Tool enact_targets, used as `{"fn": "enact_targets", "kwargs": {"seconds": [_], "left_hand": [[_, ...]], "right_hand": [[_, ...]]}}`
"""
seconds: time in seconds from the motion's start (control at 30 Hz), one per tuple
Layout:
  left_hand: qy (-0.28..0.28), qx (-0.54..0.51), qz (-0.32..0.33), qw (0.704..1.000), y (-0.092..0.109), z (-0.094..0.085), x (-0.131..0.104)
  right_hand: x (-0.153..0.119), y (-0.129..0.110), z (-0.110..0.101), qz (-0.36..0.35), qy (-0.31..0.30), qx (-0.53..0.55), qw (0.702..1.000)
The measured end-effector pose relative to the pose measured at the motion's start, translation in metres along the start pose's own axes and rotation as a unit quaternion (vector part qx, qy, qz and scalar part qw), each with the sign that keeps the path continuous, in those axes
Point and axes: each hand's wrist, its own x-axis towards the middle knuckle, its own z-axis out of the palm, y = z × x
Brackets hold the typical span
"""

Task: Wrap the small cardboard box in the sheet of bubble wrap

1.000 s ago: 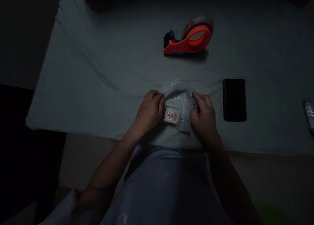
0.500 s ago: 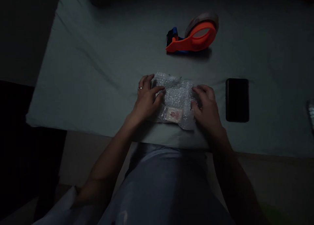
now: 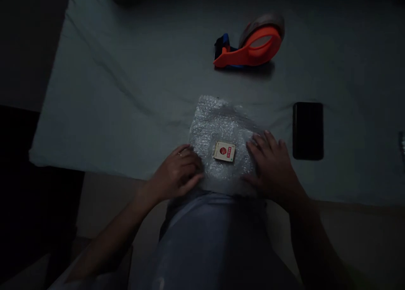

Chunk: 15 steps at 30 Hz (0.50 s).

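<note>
A sheet of bubble wrap [image 3: 215,121] lies spread at the front edge of the cloth-covered table, its near end reaching my clothing. On its middle rests a small cream box [image 3: 224,151] with red printing, uncovered and looking like a matchbox. My left hand [image 3: 179,172], a ring on one finger, touches the wrap's left edge with bent fingers, the thumb held apart. Against the right side of the wrap lies my right hand [image 3: 272,163], open with its fingers spread. Neither hand touches the box.
Beyond the wrap stands an orange and blue tape dispenser [image 3: 262,47] with a roll of tape. A black phone-like slab [image 3: 308,131] lies to the right. At the far right edge a shiny object [image 3: 402,142] is partly cut off. The light is dim.
The bubble wrap that covered the box is now folded back toward me, leaving the box bare on top. Both hands have come nearer to my body along the wrap's sides.
</note>
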Motion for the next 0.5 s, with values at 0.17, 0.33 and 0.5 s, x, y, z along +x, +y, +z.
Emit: {"fn": "enact_targets", "kwargs": {"seconds": [0.17, 0.33, 0.5], "left_hand": [[-0.057, 0.101, -0.013, 0.993, 0.018, 0.003, -0.007], [-0.075, 0.082, 0.096, 0.989, 0.034, 0.034, 0.005], [-0.115, 0.089, 0.131, 0.981, 0.040, 0.064, 0.012]], "right_hand": [[-0.010, 0.000, 0.005, 0.028, 0.013, -0.057, 0.998], [0.005, -0.020, 0.004, -0.020, 0.094, 0.058, 0.994], [0.027, -0.038, 0.010, -0.016, 0.087, 0.122, 0.989]]}}
